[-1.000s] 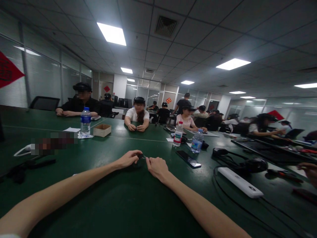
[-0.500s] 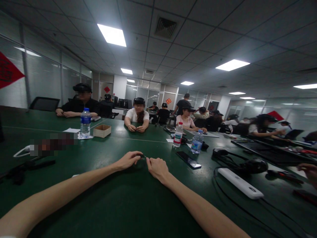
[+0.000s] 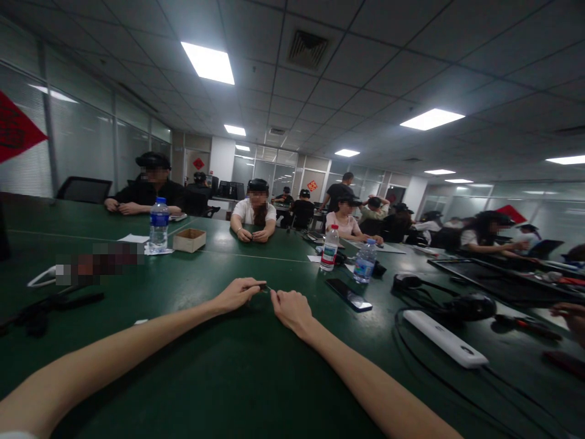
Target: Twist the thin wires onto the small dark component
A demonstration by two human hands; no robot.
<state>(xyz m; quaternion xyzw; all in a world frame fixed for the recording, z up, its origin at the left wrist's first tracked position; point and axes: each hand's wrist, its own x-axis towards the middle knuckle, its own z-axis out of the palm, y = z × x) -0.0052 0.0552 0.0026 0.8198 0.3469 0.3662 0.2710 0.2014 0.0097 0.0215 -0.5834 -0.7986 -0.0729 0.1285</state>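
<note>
Both arms reach forward over the dark green table (image 3: 205, 384). My left hand (image 3: 240, 295) is closed in a pinch around a small dark object (image 3: 263, 285), too small to name, whose thin pale part points towards the other hand. Just to its right, my right hand (image 3: 292, 310) is closed, thumb and forefinger pressed together at the end of that thin part. Whether the right fingertips grip it or only touch it, I cannot make out. A narrow gap separates the two hands.
A phone (image 3: 348, 295) lies right of my hands, near two water bottles (image 3: 329, 249). Further right are a white power bank (image 3: 445, 339) with cables and a black headset (image 3: 466, 308). An open box (image 3: 189, 240) and another bottle (image 3: 159, 227) stand left. People sit around the table.
My left fingers lie a little straighter along the small dark object, and its thin part shows more clearly between the hands. The right hand stays almost in place.
</note>
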